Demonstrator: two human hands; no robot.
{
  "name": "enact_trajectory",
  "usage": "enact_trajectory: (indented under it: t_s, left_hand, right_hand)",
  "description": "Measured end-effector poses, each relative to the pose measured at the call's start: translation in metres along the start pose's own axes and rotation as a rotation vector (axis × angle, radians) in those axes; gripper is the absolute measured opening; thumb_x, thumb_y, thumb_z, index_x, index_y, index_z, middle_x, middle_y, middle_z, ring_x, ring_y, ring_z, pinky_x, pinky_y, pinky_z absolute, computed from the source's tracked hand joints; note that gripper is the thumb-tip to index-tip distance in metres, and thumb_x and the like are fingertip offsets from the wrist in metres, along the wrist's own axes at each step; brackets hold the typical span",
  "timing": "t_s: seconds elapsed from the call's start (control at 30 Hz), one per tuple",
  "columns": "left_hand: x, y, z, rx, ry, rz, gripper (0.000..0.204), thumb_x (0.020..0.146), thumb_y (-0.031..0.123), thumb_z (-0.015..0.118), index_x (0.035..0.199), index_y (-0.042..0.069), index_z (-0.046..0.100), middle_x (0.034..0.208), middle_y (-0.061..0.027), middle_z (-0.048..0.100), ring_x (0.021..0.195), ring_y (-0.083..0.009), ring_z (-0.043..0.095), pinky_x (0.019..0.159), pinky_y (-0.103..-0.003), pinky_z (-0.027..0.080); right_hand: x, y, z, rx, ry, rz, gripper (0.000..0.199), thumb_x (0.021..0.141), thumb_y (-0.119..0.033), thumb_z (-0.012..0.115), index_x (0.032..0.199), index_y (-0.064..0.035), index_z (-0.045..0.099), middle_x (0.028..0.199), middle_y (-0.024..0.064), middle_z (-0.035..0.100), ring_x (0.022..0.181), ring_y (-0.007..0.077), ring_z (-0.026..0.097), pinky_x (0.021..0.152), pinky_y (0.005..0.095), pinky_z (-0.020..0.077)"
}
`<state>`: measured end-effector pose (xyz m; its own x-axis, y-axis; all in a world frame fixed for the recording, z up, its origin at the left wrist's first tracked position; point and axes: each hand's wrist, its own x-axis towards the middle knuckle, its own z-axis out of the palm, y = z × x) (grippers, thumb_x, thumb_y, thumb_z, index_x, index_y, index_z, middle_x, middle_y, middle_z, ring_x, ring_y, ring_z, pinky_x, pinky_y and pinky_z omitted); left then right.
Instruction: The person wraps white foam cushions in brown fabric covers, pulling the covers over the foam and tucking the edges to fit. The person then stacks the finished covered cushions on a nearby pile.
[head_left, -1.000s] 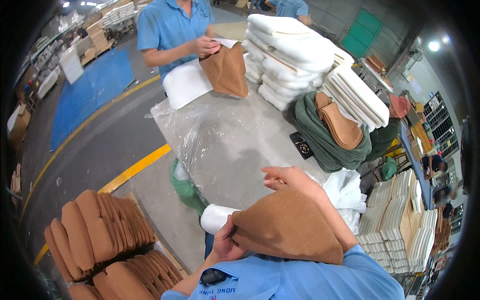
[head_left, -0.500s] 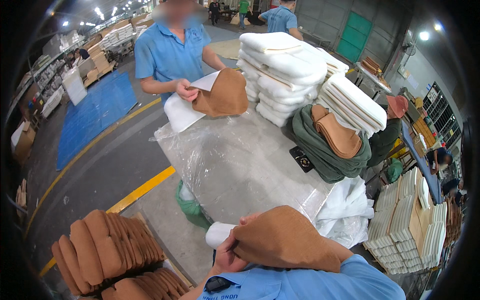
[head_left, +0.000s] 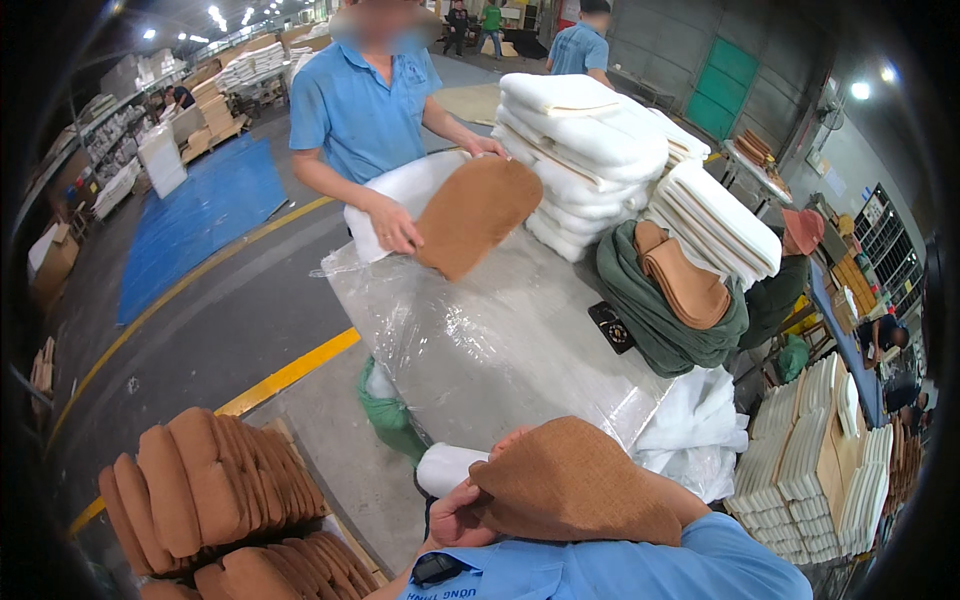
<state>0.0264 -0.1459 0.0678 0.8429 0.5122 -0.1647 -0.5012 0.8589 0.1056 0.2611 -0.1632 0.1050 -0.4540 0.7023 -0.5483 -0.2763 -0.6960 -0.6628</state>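
Observation:
A rounded brown fabric piece (head_left: pixel 575 485) lies across my front, draped over my right forearm. My left hand (head_left: pixel 460 515) pinches its left edge, fingers closed. Only part of my right hand (head_left: pixel 508 441) shows at the upper left edge, closed on the fabric; the rest is hidden beneath it. White padding (head_left: pixel 448 468) sticks out beside my hands, at the table's near edge. Across the plastic-covered table (head_left: pixel 470 350), a co-worker in a blue shirt (head_left: pixel 365 110) holds another brown fabric piece (head_left: pixel 480 215) in both hands, over a white padding sheet (head_left: pixel 375 200).
Thick white padding stacks (head_left: pixel 590 140) stand on the table's far right. Nearer are a green cloth bundle (head_left: pixel 665 310) with folded brown pieces (head_left: pixel 690 285) and a dark flat item (head_left: pixel 610 327). Brown piles (head_left: pixel 215 490) sit at lower left, pale stacks (head_left: pixel 800 470) at right.
The co-worker's brown piece has swung from folded back to laid flat, held at both ends and lower over the table. My hands keep their hold; the view has shifted slightly.

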Motion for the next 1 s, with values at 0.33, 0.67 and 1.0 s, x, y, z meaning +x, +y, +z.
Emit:
enact_trajectory:
  t_s: [0.33,0.67,1.0]
  left_hand:
    - [0.014,-0.003,-0.010,-0.229,0.085,-0.053,0.041,0.111,0.030,0.047,0.140,0.002,0.057,0.143,-0.0151,0.062,0.136,-0.0290,0.056,0.119,-0.048,0.041]
    - [-0.003,0.010,-0.007,0.365,0.256,0.007,0.039,0.113,0.032,0.048,0.133,0.003,0.065,0.126,-0.0057,0.069,0.118,-0.0147,0.062,0.105,-0.033,0.049]
    - [-0.034,-0.004,-0.028,-0.032,0.122,-0.080,0.044,0.112,0.032,0.052,0.144,0.003,0.055,0.136,-0.0099,0.066,0.127,-0.0194,0.063,0.110,-0.037,0.050]
  right_hand:
    - [0.020,-0.039,0.001,-0.942,0.572,-0.395,0.044,0.104,-0.041,0.066,0.128,-0.0046,0.070,0.105,0.0084,0.075,0.089,0.0185,0.068,0.082,0.0333,0.0539]
    - [0.031,-0.013,0.008,0.052,-0.039,0.106,0.029,0.105,-0.028,0.066,0.111,-0.0008,0.071,0.102,0.0082,0.075,0.092,0.0158,0.071,0.080,0.0325,0.0579]
    - [0.048,-0.024,0.011,0.034,-0.081,0.111,0.024,0.103,-0.026,0.069,0.099,-0.0021,0.069,0.098,0.0080,0.075,0.084,0.0144,0.071,0.073,0.0294,0.0578]
